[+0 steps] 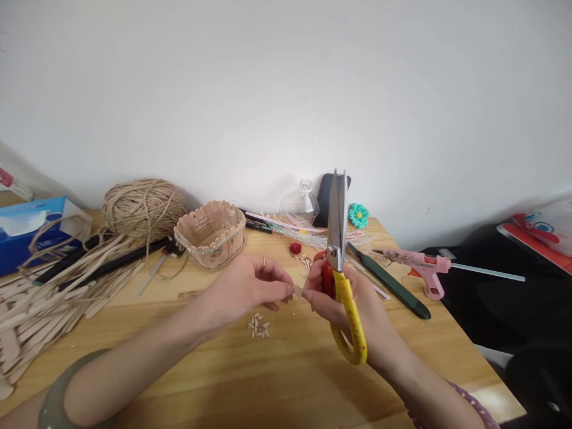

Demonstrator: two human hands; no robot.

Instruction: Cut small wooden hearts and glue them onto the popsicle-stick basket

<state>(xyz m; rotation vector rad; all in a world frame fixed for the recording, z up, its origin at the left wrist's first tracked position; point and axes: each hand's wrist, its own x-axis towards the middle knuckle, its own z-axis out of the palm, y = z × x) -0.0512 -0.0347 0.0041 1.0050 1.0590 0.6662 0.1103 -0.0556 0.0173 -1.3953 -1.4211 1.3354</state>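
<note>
My left hand (250, 286) pinches a small pale wooden piece (297, 291) between thumb and fingertips. At the piece's other side, the thumb and a finger of my right hand (369, 307) meet it too. That same hand carries scissors (338, 250) with one yellow and one red handle. Their blades point up and stand slightly apart. Below the fingertips, a small heap of pointed wood chips (258, 327) lies on the wooden table (250, 381). More chips (306, 262) lie behind my hands, beside a dark red flower-like piece (295, 248).
Left: twine ball (145, 205), craft sticks (49, 322), tissue box (27, 244). A scalloped wooden basket (212, 238) stands near the wall. Behind are a clear bottle (304, 205), phone (322, 199) and teal flower (358, 215). A pink glue gun (431, 274) and green-handled tool (393, 286) lie right.
</note>
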